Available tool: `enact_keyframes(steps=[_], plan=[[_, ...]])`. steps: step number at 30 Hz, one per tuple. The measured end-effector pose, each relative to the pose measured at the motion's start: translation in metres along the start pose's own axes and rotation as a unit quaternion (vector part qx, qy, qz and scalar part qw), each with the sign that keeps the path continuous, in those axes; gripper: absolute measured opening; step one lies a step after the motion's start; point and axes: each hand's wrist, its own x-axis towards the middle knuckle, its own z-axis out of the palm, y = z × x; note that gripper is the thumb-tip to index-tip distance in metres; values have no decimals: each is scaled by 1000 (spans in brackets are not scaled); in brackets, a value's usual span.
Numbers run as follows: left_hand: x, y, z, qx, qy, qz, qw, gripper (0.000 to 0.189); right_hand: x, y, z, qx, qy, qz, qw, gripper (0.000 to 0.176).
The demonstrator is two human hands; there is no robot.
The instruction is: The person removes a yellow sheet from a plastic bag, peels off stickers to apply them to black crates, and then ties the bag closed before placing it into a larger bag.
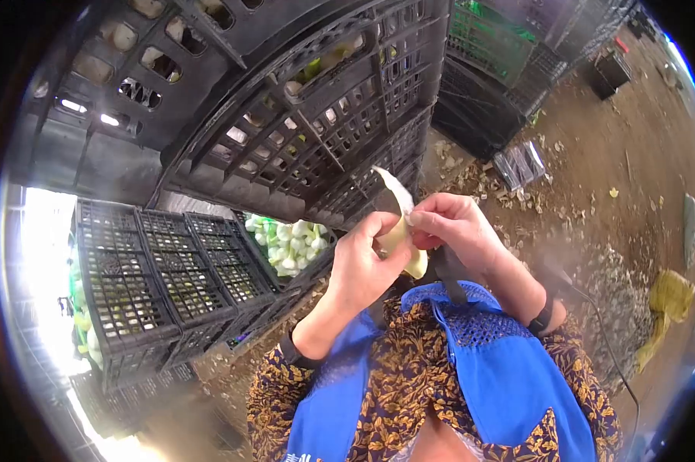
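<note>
I am facing stacked black crates [301, 131]; below them, pale green vegetables [290, 242] are filling an open crate. At chest height, my left hand [363, 266] and right hand [451, 223] are both pinching one pale leaf [399, 194] between them.

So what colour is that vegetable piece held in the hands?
Pale creamy yellow-white vegetable piece; the head view shows it best, between the left hand and right hand.
</note>
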Motion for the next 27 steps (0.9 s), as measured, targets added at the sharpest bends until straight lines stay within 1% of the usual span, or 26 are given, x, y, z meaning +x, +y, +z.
enact_keyframes(steps=[1,2,4,5,6,8,10,11,12,13,14,15,16,18,19,21,22,24,25,26,27], plan=[[0,0,-2,16,-3,7,1000,18,-1,6,-2,40,-18,23,999,24],[0,-2,-4,16,-8,12,1000,18,-2,8,0,41,-14,17,999,24],[0,-6,-6,40,-15,-6,999,17,-5,7,0,93,-24,42,994,25],[-1,-7,-6,40,-4,-5,999,16,-4,6,1,108,-4,49,993,15],[-8,-14,-5,48,-1,7,999,16,-7,10,-2,109,-10,35,993,15],[-7,-22,-3,83,15,-4,996,19,-2,16,-18,94,-7,-30,995,15],[-12,-14,-4,90,-1,-56,994,19,8,17,-25,97,55,-64,992,14],[-14,-12,-5,81,0,-73,994,20,18,13,-34,43,68,-166,983,11],[-17,-13,-5,72,1,-98,993,20,20,-14,-28,41,114,-228,966,8],[-18,-17,-8,83,3,-82,993,20,24,-42,-23,-18,157,-333,930,6],[-19,-23,-10,94,5,-69,993,21,30,-70,-18,-74,199,-429,878,3],[-21,-26,-10,23,10,-98,995,22,34,-95,-16,-71,220,-497,836,2],[-23,-27,-12,27,10,-93,995,22,40,-116,-13,-68,241,-557,792,2],[-26,-31,-14,60,16,-90,994,22,51,-158,-6,-81,316,-619,715,8],[-28,-32,-15,61,17,-85,994,22,57,-176,-5,-80,316,-623,711,8],[-35,-33,-16,55,37,-113,991,22,68,-203,-2,-193,381,-715,554,12],[-37,-30,-18,52,46,-126,990,23,73,-210,0,-194,383,-717,550,12],[-41,-20,-24,47,37,-132,989,23,79,-220,4,-264,405,-732,481,16],[-41,-15,-28,72,28,-152,985,22,85,-220,5,-281,418,-727,467,16],[-40,-14,-31,98,19,-171,980,20,90,-219,6,-291,415,-726,465,14],[-41,-21,-34,66,22,-157,985,21,92,-217,9,-302,422,-711,475,13]])
